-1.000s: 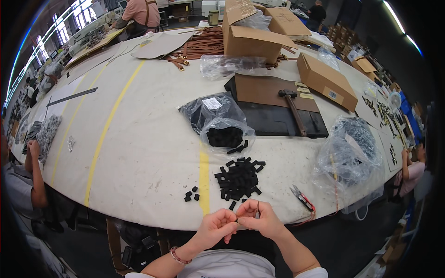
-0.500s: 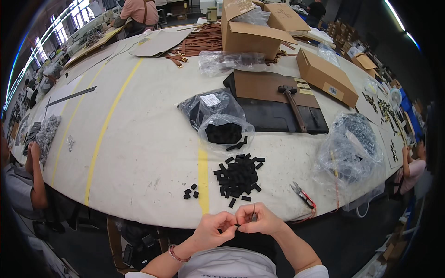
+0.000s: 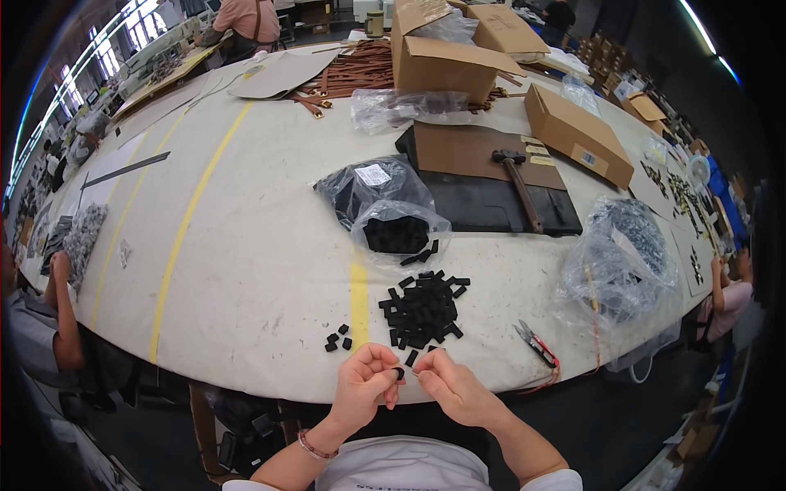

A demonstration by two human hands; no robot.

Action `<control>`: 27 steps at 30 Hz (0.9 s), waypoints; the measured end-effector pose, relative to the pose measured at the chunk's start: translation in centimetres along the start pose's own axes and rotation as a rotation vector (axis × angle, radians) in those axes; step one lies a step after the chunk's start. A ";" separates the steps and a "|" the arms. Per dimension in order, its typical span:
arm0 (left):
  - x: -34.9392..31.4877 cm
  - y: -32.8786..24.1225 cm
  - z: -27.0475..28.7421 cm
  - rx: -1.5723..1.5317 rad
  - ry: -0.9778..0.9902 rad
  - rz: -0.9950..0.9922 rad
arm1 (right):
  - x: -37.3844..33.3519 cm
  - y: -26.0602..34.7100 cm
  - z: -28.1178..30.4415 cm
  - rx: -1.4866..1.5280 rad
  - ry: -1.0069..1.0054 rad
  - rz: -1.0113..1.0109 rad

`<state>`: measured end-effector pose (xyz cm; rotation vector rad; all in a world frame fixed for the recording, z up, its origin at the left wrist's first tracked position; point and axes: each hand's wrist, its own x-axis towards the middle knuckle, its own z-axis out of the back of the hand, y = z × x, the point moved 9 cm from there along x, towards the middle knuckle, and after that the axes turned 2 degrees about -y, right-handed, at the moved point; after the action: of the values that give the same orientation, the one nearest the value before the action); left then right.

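My left hand (image 3: 365, 383) is closed in a pinch on a small black loop (image 3: 399, 373) at the table's near edge. Close beside it, my right hand (image 3: 455, 391) is pinched round a thin pale tool (image 3: 416, 375), of which only the tip shows. A gap separates the fingertips of the two hands. Just beyond them lies a heap of small black pieces (image 3: 422, 311). To the left, several similar pieces (image 3: 336, 338) form a loose group. More black pieces fill an open clear plastic bag (image 3: 396, 233) behind the heap.
Red-handled thread snips (image 3: 538, 345) lie right of my hands, before a clear bag (image 3: 618, 254). A hammer (image 3: 517, 188) rests on a dark board (image 3: 475, 204). Cardboard boxes (image 3: 577, 135) and brown straps (image 3: 360, 74) sit farther back. Other people work at both sides.
My hands have moved slightly forward and drawn apart. The black loop now shows in the left fingers, and the tool's tip has come away from it.
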<state>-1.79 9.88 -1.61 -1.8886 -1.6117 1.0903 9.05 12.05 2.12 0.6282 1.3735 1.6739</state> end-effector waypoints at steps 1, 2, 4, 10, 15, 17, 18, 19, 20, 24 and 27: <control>0.1 0.4 -0.5 -0.016 0.016 0.090 | -0.1 -0.3 0.1 -0.001 -0.001 -0.002; 0.1 0.5 -0.5 -0.018 0.017 0.092 | -0.2 -0.5 0.0 -0.028 0.036 0.023; -0.1 1.8 -0.7 -0.123 0.044 0.237 | -0.2 -0.5 -0.4 -0.053 0.075 0.050; -0.5 3.0 -0.9 -0.385 0.164 0.349 | -0.5 -0.4 -1.1 -0.116 0.159 0.081; -0.5 3.1 -1.4 -0.395 0.162 0.345 | -0.9 0.2 0.0 -0.211 0.006 0.199; -0.5 3.1 -1.1 -0.397 0.151 0.343 | -0.7 0.0 -0.2 -0.176 0.031 0.232; -0.6 3.2 -1.1 -0.414 0.160 0.350 | -0.7 0.2 -0.3 -0.142 0.054 0.265; -0.6 3.3 -1.2 -0.430 0.178 0.363 | -0.8 0.3 0.0 -0.144 0.049 0.262; -0.5 3.3 -1.3 -0.431 0.182 0.368 | -0.8 -0.2 -0.2 -0.149 0.117 0.182; -0.6 3.5 -1.4 -0.478 0.203 0.394 | -0.7 -1.0 -0.6 -0.033 0.200 0.017; -0.6 3.5 -1.5 -0.482 0.210 0.397 | -0.9 -1.2 -0.6 0.021 0.180 -0.128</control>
<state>1.59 8.72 -3.16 -2.6242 -1.5096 0.6365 9.38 11.03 0.91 0.4001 1.5272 1.6461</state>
